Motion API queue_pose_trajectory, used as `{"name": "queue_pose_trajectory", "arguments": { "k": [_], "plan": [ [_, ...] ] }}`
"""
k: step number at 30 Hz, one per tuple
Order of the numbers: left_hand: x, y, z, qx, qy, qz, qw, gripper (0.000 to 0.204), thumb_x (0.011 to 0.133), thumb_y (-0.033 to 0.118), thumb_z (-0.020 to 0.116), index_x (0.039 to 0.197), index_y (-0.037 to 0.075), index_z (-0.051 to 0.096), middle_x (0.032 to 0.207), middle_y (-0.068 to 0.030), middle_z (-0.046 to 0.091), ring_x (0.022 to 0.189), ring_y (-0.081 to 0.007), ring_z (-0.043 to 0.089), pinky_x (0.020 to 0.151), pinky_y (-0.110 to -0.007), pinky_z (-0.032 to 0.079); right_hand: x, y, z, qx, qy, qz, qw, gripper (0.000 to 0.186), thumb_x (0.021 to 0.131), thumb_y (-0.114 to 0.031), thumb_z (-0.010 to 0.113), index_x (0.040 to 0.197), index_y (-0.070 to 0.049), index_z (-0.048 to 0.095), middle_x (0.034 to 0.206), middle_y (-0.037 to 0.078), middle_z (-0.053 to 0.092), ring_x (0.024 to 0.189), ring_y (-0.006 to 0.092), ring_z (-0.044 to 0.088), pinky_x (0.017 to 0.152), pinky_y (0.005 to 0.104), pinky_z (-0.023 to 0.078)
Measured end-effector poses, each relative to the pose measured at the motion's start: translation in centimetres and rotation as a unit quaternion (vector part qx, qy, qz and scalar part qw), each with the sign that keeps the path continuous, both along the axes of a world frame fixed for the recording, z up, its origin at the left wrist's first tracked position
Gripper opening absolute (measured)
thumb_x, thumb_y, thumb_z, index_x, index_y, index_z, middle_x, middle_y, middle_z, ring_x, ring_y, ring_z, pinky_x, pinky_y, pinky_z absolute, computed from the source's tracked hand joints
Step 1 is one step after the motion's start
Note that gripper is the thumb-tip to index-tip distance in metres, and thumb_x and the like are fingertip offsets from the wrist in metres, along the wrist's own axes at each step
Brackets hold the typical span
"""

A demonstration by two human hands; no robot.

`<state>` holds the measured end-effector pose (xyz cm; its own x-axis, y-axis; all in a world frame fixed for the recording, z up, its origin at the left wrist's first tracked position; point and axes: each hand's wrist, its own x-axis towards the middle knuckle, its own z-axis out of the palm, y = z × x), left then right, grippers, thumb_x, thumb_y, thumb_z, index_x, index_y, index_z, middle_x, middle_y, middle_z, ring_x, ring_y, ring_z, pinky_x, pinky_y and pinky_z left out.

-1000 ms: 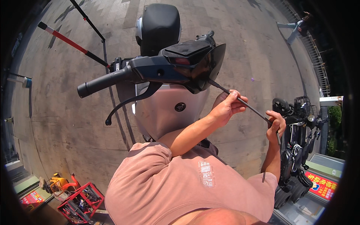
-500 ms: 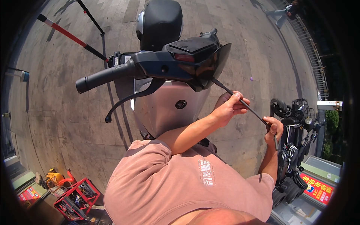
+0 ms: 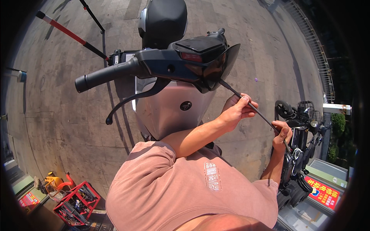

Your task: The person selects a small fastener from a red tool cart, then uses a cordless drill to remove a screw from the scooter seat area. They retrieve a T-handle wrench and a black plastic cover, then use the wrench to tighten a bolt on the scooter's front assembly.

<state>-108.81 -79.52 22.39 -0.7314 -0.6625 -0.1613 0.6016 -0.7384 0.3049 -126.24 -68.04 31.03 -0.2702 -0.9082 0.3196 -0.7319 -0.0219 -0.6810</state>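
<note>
A thin dark rod (image 3: 264,118) is held on a slant at the front of a scooter (image 3: 169,115), its upper end reaching the underside of a dark shield (image 3: 232,59); whether the two are joined cannot be told. The hands are set apart along it, and both are closed on it. By the left hand (image 3: 236,109) the rod is pinched nearer the shield, with the thumb laid on top; by the right hand (image 3: 282,134) it is gripped lower down, with a short end left showing below the fingers. Between the two hands a stretch of rod is left bare.

The left forearm (image 3: 196,136) is passed in front of the scooter's silver panel, on which a round dark badge (image 3: 185,106) is fixed. Above the panel the handlebar (image 3: 108,75) is stretched out to the left, with a curved black lever (image 3: 135,99) below it; a black seat (image 3: 165,25) is seen behind. A faded pink shirt (image 3: 185,181) is worn by the person.

Farther out, parked bikes (image 3: 295,154) are lined up on the right, near a red sign (image 3: 322,192). At lower left a red rack (image 3: 77,204) is filled with tools — mostly too small to tell apart — and an orange hose (image 3: 67,183) is seen beside it. At upper left a red-and-black pole (image 3: 67,32) is slanted over the paving (image 3: 73,127).
</note>
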Motion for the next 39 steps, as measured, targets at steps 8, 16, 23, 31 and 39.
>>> {"name": "queue_pose_trajectory", "arguments": {
  "k": [8, 16, 23, 31, 39],
  "plan": [
    [0.1, 0.0, 0.5, -0.004, -0.015, -0.005, 1.000, 0.018, 0.098, 0.028, 0.046, 0.094, 0.012, 0.051, 0.099, -0.0091, 0.064, 0.088, -0.0175, 0.062, 0.078, -0.031, 0.052, 0.0, -0.3, 0.5, 0.019, 0.003, 0.007, 1.000, 0.059, 0.099, -0.045, 0.032, 0.082, 0.002, 0.062, 0.074, 0.003, 0.060, 0.050, 0.0041, 0.039, 0.045, 0.0205, 0.025],
    [0.3, 0.2, 1.3, 0.006, -0.029, 0.009, 1.000, 0.016, 0.097, 0.027, 0.048, 0.095, 0.011, 0.050, 0.098, -0.0100, 0.063, 0.087, -0.0178, 0.062, 0.077, -0.031, 0.052, -0.4, -0.3, 1.1, 0.061, -0.054, -0.007, 0.997, 0.058, 0.099, -0.047, 0.033, 0.084, 0.001, 0.064, 0.063, -0.001, 0.052, 0.050, 0.0040, 0.035, 0.046, 0.0220, 0.024],
    [0.1, -0.1, 0.8, -0.018, -0.037, 0.000, 0.999, 0.017, 0.098, 0.027, 0.047, 0.096, 0.011, 0.050, 0.100, -0.0101, 0.063, 0.087, -0.0178, 0.062, 0.077, -0.031, 0.052, -0.5, 0.1, 0.2, 0.034, -0.117, 0.069, 0.990, 0.035, 0.094, -0.030, 0.055, 0.091, 0.003, 0.065, 0.074, 0.002, 0.058, 0.055, 0.0061, 0.042, 0.049, 0.0211, 0.031],
    [-0.9, 0.5, 1.1, -0.002, -0.064, 0.008, 0.998, 0.014, 0.097, 0.025, 0.049, 0.099, 0.010, 0.051, 0.101, -0.0122, 0.064, 0.088, -0.0200, 0.064, 0.077, -0.032, 0.054, -1.8, 0.6, 0.9, 0.057, -0.008, 0.077, 0.995, 0.016, 0.080, -0.002, 0.068, 0.095, 0.003, 0.065, 0.079, 0.007, 0.065, 0.067, 0.0097, 0.057, 0.060, 0.0204, 0.043],
    [-4.1, -1.1, 0.0, -0.001, -0.081, -0.012, 0.997, 0.013, 0.096, 0.023, 0.051, 0.098, 0.010, 0.052, 0.099, -0.0134, 0.064, 0.088, -0.0208, 0.064, 0.075, -0.033, 0.055, -3.3, 0.2, -0.6, 0.024, -0.041, 0.031, 0.998, 0.013, 0.084, -0.005, 0.066, 0.095, 0.002, 0.065, 0.066, -0.002, 0.056, 0.057, 0.0033, 0.046, 0.051, 0.0187, 0.033]
  ]
}}
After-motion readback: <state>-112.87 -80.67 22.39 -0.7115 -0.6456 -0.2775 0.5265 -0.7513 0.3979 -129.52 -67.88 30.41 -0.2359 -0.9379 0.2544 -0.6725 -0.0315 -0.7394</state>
